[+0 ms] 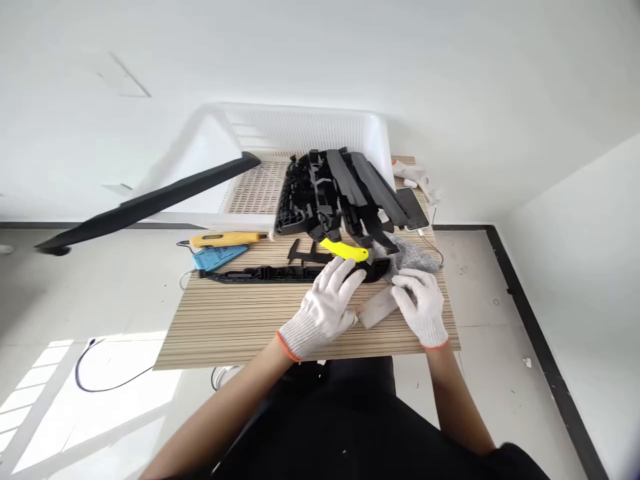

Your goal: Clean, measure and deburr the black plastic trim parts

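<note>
My left hand (pixel 327 307), in a white knitted glove, lies palm down with its fingers spread. Its fingertips reach the near side of a long black plastic strip (pixel 265 274), just below a yellow-handled knife (pixel 345 250). My right hand (pixel 423 305), gloved too, has loosely bent fingers with a gap at the thumb. It rests at the near edge of a crumpled grey cloth (pixel 413 257); nothing shows in its grasp. Between both hands a pale flat block (pixel 379 307) lies slanted on the table (pixel 225 327). A small black plastic piece (pixel 307 254) sits behind the strip.
A white plastic basket (pixel 305 110) stands at the back, with black plastic parts (pixel 330 193) piled at its right. One long black part (pixel 150 200) juts out leftward. A yellow tool with a cord (pixel 225 239), a blue object (pixel 220 257) and a phone (pixel 413 208) lie around.
</note>
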`<state>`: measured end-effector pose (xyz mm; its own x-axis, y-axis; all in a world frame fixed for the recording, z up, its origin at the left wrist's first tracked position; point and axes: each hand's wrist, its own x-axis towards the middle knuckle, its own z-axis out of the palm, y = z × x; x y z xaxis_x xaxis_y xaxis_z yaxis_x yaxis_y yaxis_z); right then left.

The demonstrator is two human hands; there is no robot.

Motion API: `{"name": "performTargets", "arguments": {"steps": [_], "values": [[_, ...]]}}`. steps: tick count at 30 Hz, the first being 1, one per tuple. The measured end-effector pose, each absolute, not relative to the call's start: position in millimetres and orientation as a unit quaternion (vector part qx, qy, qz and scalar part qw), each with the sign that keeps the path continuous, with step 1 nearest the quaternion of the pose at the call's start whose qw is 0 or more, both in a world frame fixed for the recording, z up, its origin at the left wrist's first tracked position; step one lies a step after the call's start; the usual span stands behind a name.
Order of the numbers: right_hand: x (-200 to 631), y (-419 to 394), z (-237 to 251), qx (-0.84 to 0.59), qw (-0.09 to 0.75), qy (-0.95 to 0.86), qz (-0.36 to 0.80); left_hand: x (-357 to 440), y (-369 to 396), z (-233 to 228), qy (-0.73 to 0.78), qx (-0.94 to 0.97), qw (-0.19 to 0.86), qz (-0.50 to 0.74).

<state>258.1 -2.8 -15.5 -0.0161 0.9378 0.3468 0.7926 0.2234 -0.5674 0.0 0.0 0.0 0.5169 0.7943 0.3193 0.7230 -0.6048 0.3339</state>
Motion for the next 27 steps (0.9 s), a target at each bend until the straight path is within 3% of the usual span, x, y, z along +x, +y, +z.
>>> {"name": "performTargets", "arguments": {"steps": [7, 11, 15, 22, 24, 27], "values": [[247.7, -39.6, -28.0, -0.678, 0.155, -0.718, 0.026, 15.0, 35.1, -18.2, 0.466, 0.867, 0.039, 0.173], [243.5, -51.1, -33.6, -0.703, 0.099, -0.704, 0.002, 18.0, 35.9, -19.5, 0.446, 0.877, 0.047, 0.175], [237.3, -63.9, -34.6, -0.700, 0.136, -0.701, -0.030, 1.9, 23.8, -16.7, 0.451, 0.873, 0.048, 0.180], [199.4, -58.0, -21.2, -0.636, 0.309, -0.698, -0.116, -89.0, -4.9, -7.5, 0.550, 0.796, 0.021, 0.253], [187.3, -41.8, -10.4, -0.621, 0.306, -0.713, -0.109, -120.6, -8.5, -11.2, 0.591, 0.766, 0.004, 0.254], [178.2, -9.5, 10.4, -0.610, 0.232, -0.751, -0.098, -155.9, -8.1, -19.5, 0.590, 0.769, -0.009, 0.246]]}}
